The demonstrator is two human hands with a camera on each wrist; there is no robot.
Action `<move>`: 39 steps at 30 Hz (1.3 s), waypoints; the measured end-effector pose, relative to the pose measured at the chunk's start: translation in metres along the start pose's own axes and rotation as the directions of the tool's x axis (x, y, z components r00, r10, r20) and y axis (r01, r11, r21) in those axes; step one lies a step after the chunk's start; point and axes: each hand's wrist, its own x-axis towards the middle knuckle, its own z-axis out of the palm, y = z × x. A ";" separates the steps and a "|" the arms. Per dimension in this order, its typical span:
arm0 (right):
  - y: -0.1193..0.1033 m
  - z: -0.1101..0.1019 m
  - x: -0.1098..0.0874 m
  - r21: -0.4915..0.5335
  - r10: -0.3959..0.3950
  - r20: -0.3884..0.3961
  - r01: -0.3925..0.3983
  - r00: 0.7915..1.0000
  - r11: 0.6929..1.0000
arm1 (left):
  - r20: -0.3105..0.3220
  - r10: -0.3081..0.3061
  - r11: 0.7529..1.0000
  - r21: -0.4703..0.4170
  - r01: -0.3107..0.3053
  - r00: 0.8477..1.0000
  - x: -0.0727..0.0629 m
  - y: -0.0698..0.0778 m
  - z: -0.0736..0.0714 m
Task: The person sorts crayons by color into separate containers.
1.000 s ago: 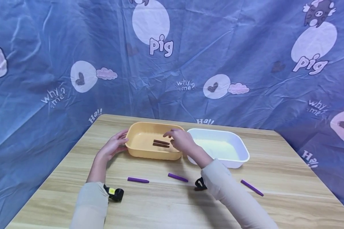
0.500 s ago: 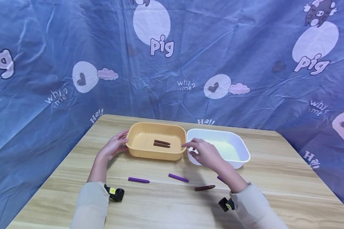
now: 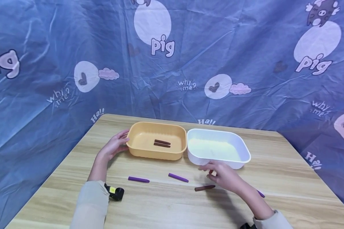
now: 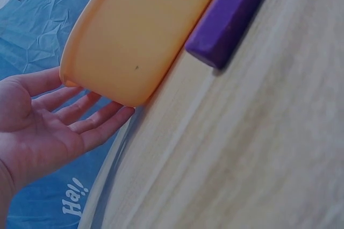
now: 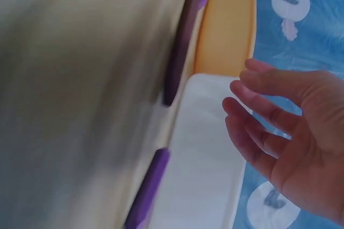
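Note:
At the left end of the orange-yellow plastic bin (image 3: 154, 155), my left hand (image 3: 114, 144) holds the rim, thumb over the edge and fingertips against the outer wall. Two brown crayons (image 3: 162, 142) lie side by side in that bin. My right hand (image 3: 225, 176) is in front of the white bin (image 3: 197, 160), holding nothing, with its fingers loosely bent. Just below its fingertips, a brown crayon (image 3: 204, 188) rests on the table. In the right wrist view the fingers (image 5: 263, 111) are apart from the crayons.
One purple crayon (image 3: 139, 179) lies at the left and another purple crayon (image 3: 178, 177) near the middle of the wooden table (image 3: 149, 206). A third purple crayon (image 3: 261, 193) is partly hidden behind the right forearm. Blue patterned cloth (image 3: 160, 95) hangs behind the table.
My right hand has come out of the orange-yellow bin, moving right and toward me to above the brown crayon on the table. The left hand stays at the bin's end.

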 end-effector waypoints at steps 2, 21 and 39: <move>0.004 0.002 -0.006 0.032 0.003 0.014 -0.004 1.000 0.999 | 0.004 0.002 1.000 0.003 -0.002 1.000 0.001 0.000 0.000; 0.025 0.009 -0.019 0.251 -0.078 0.225 0.020 0.971 0.968 | 0.003 0.001 1.000 -0.004 -0.001 1.000 -0.001 -0.001 0.000; 0.029 0.006 -0.016 0.203 -0.136 0.226 0.090 0.965 0.975 | 0.009 0.011 1.000 0.000 -0.011 1.000 0.000 -0.001 -0.001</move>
